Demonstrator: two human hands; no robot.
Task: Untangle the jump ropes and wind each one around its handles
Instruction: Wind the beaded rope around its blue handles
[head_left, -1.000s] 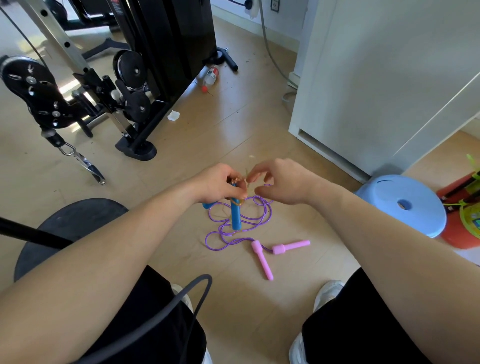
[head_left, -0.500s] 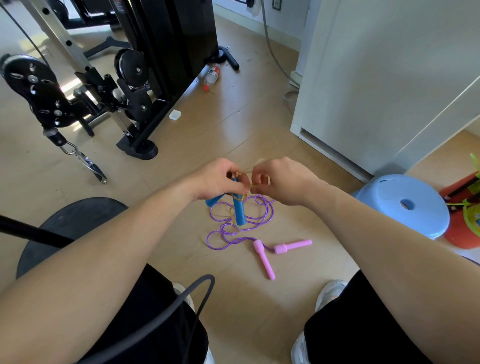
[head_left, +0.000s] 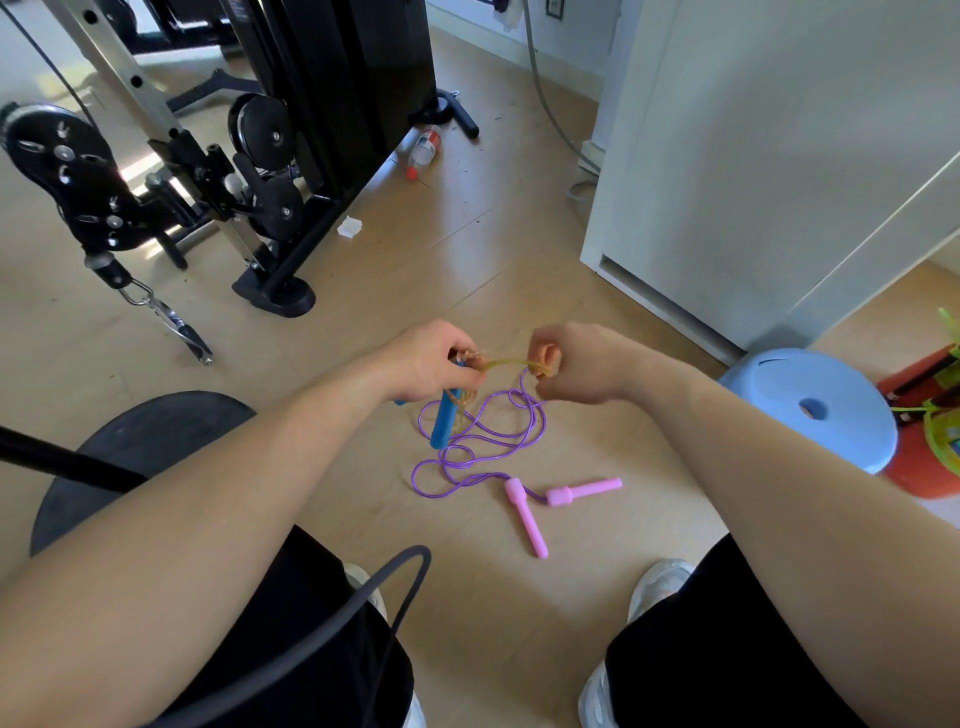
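Note:
My left hand (head_left: 434, 366) grips the blue handles (head_left: 444, 423) of a jump rope above the floor; one handle hangs down below my fist. A yellowish cord (head_left: 501, 362) runs taut from that fist to my right hand (head_left: 569, 364), which pinches it. More of that cord is coiled against the hanging handle. On the floor below lies the purple rope (head_left: 478, 447) in loose loops, ending at two pink handles (head_left: 550, 501) that lie side by side at an angle.
A black weight machine (head_left: 291, 156) with pulleys stands at the back left, a dark round seat (head_left: 140, 452) at my left knee. A white cabinet (head_left: 753, 166) and a blue stool (head_left: 815, 410) are on the right. A plastic bottle (head_left: 423, 150) lies on the wooden floor.
My hands have drawn apart, the right one moving to the right, and a stretch of yellowish cord now shows taut between them.

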